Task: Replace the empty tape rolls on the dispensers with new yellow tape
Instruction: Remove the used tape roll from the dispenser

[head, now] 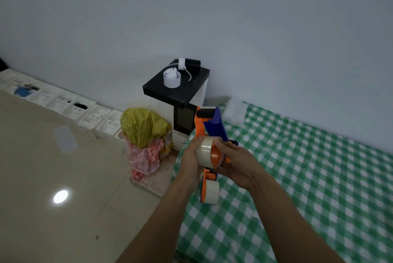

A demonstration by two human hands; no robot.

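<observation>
- Over the left edge of the checked cloth (297,177), head view: both hands are up with a dispenser (200,128), orange frame and blue guard, its toothed end pointing away.
- Left hand (190,156) has its fingers curled round the pale yellowish tape roll (203,150), clamped on the rim. Orange hub shows through the core, so I'd call it on or nearly on.
- Right hand (236,161) grips the dispenser from the other side, thumb on top by the roll's edge, fingers wrapped underneath.
- On the cloth, directly below the hands, lies a second dispenser (204,188) with a roll already on it.
- Off the cloth's far-left corner stands a black-topped cabinet (176,92); on the floor left of the cloth, a yellow bag (142,126).
- Risks now: a roll not pressed fully home could slide off the hub. If it is fitted the wrong way round, the sticky side faces wrong at the roller. Watch that toothed blade when threading. A slipped grip drops everything onto the dispenser below.
</observation>
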